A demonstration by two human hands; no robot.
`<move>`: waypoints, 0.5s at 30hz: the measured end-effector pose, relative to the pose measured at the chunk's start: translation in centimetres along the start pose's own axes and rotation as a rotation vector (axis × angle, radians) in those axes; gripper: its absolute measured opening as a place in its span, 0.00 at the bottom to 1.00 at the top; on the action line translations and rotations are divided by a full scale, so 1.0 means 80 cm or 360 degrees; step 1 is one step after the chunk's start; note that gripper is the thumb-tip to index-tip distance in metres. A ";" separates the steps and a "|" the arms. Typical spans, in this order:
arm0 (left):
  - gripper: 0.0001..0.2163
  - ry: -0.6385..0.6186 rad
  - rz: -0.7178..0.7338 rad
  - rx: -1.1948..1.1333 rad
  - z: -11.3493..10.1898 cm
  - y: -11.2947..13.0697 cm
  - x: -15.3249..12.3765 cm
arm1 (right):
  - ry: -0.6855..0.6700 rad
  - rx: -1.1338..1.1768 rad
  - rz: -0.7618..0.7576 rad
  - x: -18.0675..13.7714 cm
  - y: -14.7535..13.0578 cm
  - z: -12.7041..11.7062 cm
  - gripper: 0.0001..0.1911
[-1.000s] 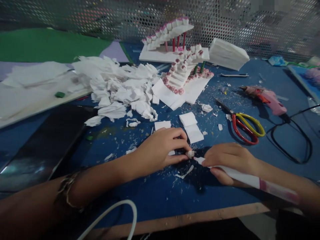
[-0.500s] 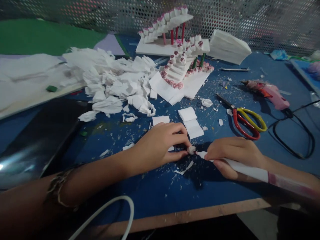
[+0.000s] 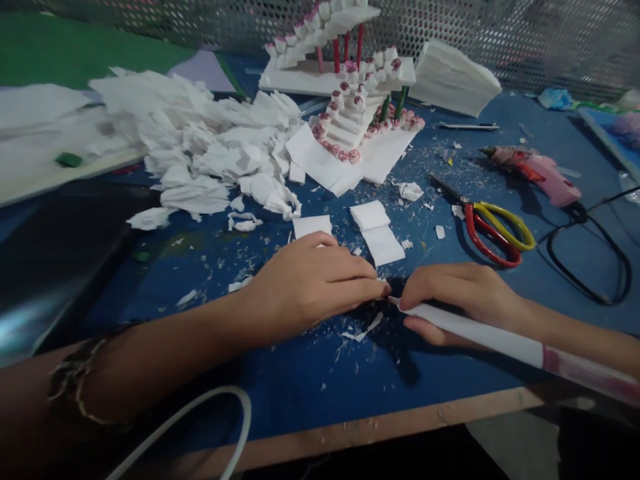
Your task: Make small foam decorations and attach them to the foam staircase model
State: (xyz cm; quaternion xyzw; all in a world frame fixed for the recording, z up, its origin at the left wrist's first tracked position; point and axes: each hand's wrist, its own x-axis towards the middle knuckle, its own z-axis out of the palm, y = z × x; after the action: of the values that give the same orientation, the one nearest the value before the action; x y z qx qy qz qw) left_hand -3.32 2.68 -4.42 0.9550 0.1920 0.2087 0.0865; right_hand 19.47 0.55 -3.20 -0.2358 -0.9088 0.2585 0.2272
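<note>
My left hand (image 3: 313,283) lies on the blue table with its fingers pressed together over a small rolled paper piece, which is now hidden under the fingertips. My right hand (image 3: 460,293) is closed around a long white strip of paper (image 3: 480,333) with a pink end that runs back along my forearm. The strip's tip reaches the left fingertips. Two small white paper squares (image 3: 377,230) lie just beyond my hands. A third square (image 3: 311,225) sits behind the left hand.
Red and yellow scissors (image 3: 487,223) and a pink glue gun (image 3: 537,175) with a black cord lie to the right. A pile of white paper scraps (image 3: 210,150) fills the left, a white staircase model (image 3: 350,113) stands behind, beside a tissue stack (image 3: 453,80). A white cable (image 3: 200,413) loops near the table edge.
The view has tilted down a little. My left fingers have closed over the small rolled piece, which showed between the hands before. Both hands stay in the same spot.
</note>
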 end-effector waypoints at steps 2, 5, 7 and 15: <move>0.13 0.0013 0.0019 0.0039 -0.001 0.000 0.000 | 0.0008 -0.0011 -0.0005 0.000 0.000 0.001 0.03; 0.14 -0.0022 0.0018 0.0054 -0.002 -0.001 -0.001 | 0.0117 -0.0043 -0.0043 -0.002 0.000 0.003 0.03; 0.15 -0.0062 0.0003 0.0084 -0.002 -0.002 -0.002 | 0.0183 -0.0056 -0.0083 -0.004 0.001 0.005 0.03; 0.18 -0.0187 -0.0054 0.0103 -0.010 -0.001 0.003 | 0.0067 -0.0067 -0.0097 -0.002 0.011 0.018 0.04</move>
State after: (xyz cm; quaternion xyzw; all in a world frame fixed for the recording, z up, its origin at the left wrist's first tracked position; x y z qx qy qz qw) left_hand -3.48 2.92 -3.64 0.9645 0.2094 0.1446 0.0702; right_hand 19.14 0.60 -4.85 -0.2182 -0.9157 0.2274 0.2492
